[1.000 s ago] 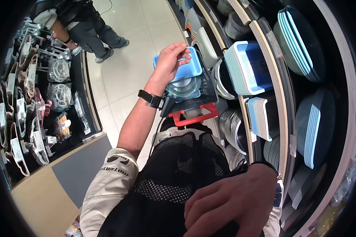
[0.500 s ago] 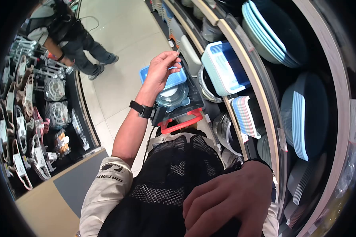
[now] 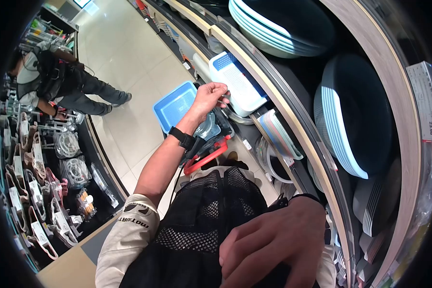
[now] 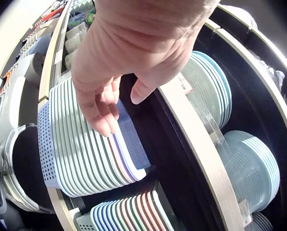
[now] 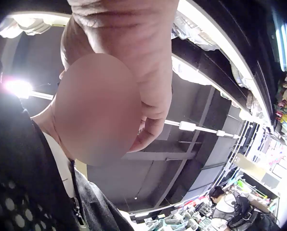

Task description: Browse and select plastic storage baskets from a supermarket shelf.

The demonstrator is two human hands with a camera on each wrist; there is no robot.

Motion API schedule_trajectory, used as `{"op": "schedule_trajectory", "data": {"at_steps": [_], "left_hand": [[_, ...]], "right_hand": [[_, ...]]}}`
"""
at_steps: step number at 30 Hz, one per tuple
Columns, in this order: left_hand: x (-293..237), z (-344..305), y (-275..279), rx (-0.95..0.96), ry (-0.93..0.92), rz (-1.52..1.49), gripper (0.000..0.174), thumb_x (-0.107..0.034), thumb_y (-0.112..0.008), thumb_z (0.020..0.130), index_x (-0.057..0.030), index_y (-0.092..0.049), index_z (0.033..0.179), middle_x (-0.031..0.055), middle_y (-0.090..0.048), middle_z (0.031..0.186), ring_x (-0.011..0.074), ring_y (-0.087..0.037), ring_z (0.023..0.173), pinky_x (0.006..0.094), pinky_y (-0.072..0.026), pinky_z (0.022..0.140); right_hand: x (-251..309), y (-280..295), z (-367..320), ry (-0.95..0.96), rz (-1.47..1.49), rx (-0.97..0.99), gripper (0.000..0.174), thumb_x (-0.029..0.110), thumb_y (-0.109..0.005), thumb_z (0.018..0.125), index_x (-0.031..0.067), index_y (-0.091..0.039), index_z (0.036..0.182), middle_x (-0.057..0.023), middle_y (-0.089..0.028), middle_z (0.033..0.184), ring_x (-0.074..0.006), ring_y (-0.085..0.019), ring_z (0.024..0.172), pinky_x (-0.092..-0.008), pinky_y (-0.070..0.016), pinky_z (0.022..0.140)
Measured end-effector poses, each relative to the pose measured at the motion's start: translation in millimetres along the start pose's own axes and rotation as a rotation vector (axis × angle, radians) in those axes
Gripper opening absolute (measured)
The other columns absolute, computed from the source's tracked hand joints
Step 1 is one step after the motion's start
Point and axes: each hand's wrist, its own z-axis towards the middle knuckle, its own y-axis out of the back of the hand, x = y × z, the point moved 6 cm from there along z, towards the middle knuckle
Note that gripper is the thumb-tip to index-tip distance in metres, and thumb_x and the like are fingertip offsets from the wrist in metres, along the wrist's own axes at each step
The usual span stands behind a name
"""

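Note:
My left hand (image 3: 206, 102) reaches forward with its fingers loosely bent. In the left wrist view its fingertips (image 4: 102, 129) hang right at the rims of a stack of nested pale plastic baskets (image 4: 85, 154) on the shelf, and nothing shows gripped. Below and left of that hand, in the head view, a blue plastic basket (image 3: 170, 103) sits on a dark shopping cart with a red handle (image 3: 216, 158); clear round containers (image 3: 207, 128) lie beside it. My right hand (image 3: 278, 235) hangs close to the camera before my chest, fingers relaxed, holding nothing visible.
Shelves on the right carry stacked round basins (image 3: 338, 120) and striped small baskets (image 3: 281, 134). Wooden shelf edges (image 4: 201, 154) curve past the left hand. Packaged goods (image 3: 74, 173) hang on a rack at left. Another person (image 3: 57, 84) stands in the aisle.
The head view has turned to the right. My left hand has moved from over the cart's blue basket toward the stacked pale baskets. My right hand has barely moved.

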Motion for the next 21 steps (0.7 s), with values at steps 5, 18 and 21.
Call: {"op": "schedule_trajectory", "data": {"at_steps": [5, 18, 21], "left_hand": [[5, 8, -12, -0.092, 0.024, -0.082, 0.027, -0.019, -0.062, 0.102, 0.0037, -0.061, 0.116, 0.0099, -0.067, 0.095, 0.0174, -0.070, 0.078, 0.0300, -0.0618, 0.070], [7, 2, -10, -0.215, 0.029, -0.352, 0.025, -0.009, -0.064, 0.096, 0.0086, -0.059, 0.113, 0.0106, -0.064, 0.096, 0.0197, -0.067, 0.082, 0.0303, -0.0615, 0.074], [8, 2, -7, -0.211, 0.074, -0.434, 0.026, -0.009, -0.064, 0.096, 0.0099, -0.059, 0.113, 0.0134, -0.064, 0.099, 0.0214, -0.067, 0.085, 0.0321, -0.0617, 0.077]], "right_hand": [[15, 14, -7, 0.034, -0.043, 0.011, 0.031, 0.036, -0.063, 0.101, 0.0130, -0.074, 0.118, -0.0194, -0.064, 0.119, -0.0273, -0.063, 0.092, -0.0346, -0.0527, 0.075], [-5, 128, -119, -0.723, -0.354, -0.285, 0.047, 0.024, -0.074, 0.092, -0.0027, -0.061, 0.128, -0.0151, -0.065, 0.126, -0.0224, -0.063, 0.114, -0.0373, -0.0493, 0.098], [-33, 166, -181, -0.878, -0.458, -0.617, 0.034, 0.009, -0.069, 0.093, -0.0029, -0.062, 0.125, -0.0130, -0.067, 0.121, -0.0178, -0.065, 0.109, -0.0313, -0.0518, 0.092]]}}
